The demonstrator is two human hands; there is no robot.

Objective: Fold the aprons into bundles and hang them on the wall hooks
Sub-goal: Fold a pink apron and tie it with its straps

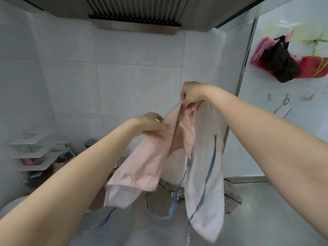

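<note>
A pale pink apron (156, 157) with blue-grey straps hangs in the air over the steel counter. My right hand (192, 94) grips its bunched top edge, held high. My left hand (152, 126) pinches a fold of the pink cloth lower and to the left. The straps dangle down to the counter. A striped apron (230, 196) lies crumpled on the counter behind the pink one. On the right wall a dark bundle (282, 63) and red cloths hang from hooks. Below them are bare metal hooks (286, 101).
The steel counter (266, 219) stretches across the bottom. A white corner shelf (33, 153) with small items stands at the left, jars beside it. A range hood (134, 15) hangs overhead. A metal frame post (246, 55) separates the tiled wall from the right wall.
</note>
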